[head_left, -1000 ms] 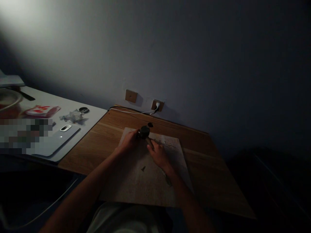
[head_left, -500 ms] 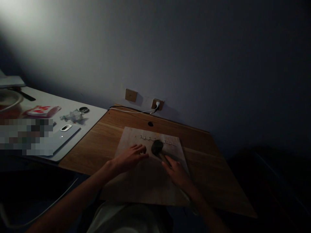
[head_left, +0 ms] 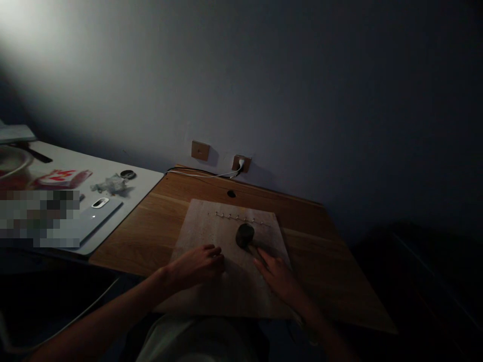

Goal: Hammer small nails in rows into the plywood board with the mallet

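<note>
My right hand [head_left: 278, 275] is closed around the handle of a mallet. The dark round mallet head [head_left: 245, 235] is over the pale board [head_left: 211, 296], just on the near side of a row of small shiny metal pieces that look like nails [head_left: 237, 218]. Whether the head touches the board I cannot tell. Left of the mallet, my left hand [head_left: 199, 264] is low over the board with its fingers curled in. The inside of that hand is hidden.
The board lies on a wooden desk [head_left: 320, 251]. A white table [head_left: 147, 178] adjoins it at left, bearing a scale [head_left: 101, 218], a crumpled plastic bag [head_left: 113, 185], a round black item [head_left: 128, 174] and a red-and-white packet [head_left: 62, 177]. A white cable [head_left: 196, 174] runs to a wall socket [head_left: 241, 163].
My left hand has drawn back toward me, and its fingers have curled in. The mallet head has shifted slightly toward me, away from the row of metal pieces. The view has shifted slightly.
</note>
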{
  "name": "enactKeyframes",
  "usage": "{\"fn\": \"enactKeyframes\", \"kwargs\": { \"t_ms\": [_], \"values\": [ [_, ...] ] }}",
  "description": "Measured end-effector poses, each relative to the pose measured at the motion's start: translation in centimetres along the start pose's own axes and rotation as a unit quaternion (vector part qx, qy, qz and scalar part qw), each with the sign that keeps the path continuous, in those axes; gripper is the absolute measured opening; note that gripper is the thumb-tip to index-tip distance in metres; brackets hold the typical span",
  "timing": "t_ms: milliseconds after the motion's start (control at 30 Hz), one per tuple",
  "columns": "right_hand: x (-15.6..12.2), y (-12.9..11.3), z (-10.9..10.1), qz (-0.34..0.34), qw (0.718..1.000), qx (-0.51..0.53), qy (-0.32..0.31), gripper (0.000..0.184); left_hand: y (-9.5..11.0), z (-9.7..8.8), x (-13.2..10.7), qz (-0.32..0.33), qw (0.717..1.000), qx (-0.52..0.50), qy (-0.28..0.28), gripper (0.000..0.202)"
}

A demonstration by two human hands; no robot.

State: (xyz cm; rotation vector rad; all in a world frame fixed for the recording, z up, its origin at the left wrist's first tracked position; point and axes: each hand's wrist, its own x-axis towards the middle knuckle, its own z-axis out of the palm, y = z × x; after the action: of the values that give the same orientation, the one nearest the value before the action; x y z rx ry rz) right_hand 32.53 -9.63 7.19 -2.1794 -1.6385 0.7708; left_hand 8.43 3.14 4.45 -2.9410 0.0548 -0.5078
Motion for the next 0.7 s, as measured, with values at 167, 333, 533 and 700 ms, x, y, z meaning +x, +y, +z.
{"fn": "enactKeyframes", "kwargs": {
  "t_ms": [167,333,533,700],
  "values": [
    [-0.5,-0.1,0.3,0.035,0.999,0.019,0.007,0.064,1.0,-0.4,0.2,0.008,1.0,0.001,-0.016,0.009],
    [-0.6,0.5,1.3,0.048,0.998,0.047,0.017,0.065,0.9,-0.8,0.0,-0.014,0.999,-0.02,-0.028,0.011],
    [-0.6,1.7,2.5,0.042,0.995,0.073,0.045,0.064,-3.6,0.2,-0.1,-0.171,0.973,-0.155,0.01,0.016],
    [-0.8,1.5,2.6,0.029,0.994,0.095,0.051,0.057,-9.0,2.4,0.4,-0.341,0.878,-0.288,0.173,0.019]
  ]
}}
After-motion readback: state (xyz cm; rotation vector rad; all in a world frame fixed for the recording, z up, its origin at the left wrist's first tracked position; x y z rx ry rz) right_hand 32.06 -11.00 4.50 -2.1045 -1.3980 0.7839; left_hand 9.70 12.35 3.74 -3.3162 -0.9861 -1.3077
